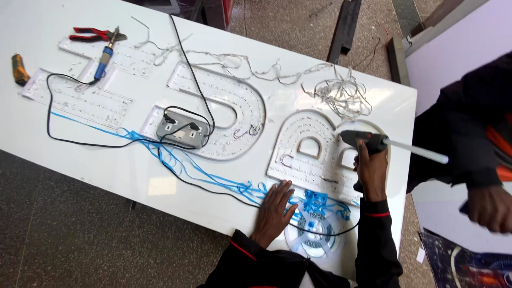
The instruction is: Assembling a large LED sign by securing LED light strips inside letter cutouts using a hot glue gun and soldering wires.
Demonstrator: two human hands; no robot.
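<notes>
The long white table (133,176) carries everything, and the rounded white sign letter (309,154) lying flat near its right end serves as the landmark. That letter is a shallow tray lined with rows of small lights; it looks light and rigid but thin-walled, probably best steadied by its outer rim rather than its wired floor. Over the letter's right edge the right hand (372,172) is closed firmly around the handle of a black glue gun (362,140), with a pale glue stick (417,151) jutting out behind it to the right; the gun looks light and stiff, its nozzle is likely hot, and the handle is the only sensible hold. Just below the letter the left hand (274,208) lies flat on the table with fingers spread, gripping nothing, pressing on loose blue ribbon wire (213,184). Right of that hand sits a clear reel (313,232) of the blue wire, soft and easily snagged. Left of the letter lie a larger U-shaped letter (229,106), a grey socket box (181,130) with black cables (80,141), and further left more letter trays, a blue soldering iron (104,61), red pliers (90,34). Above the letter sits a tangle of white wire (344,96). Right of it, another person's hand (490,208) hovers.
</notes>
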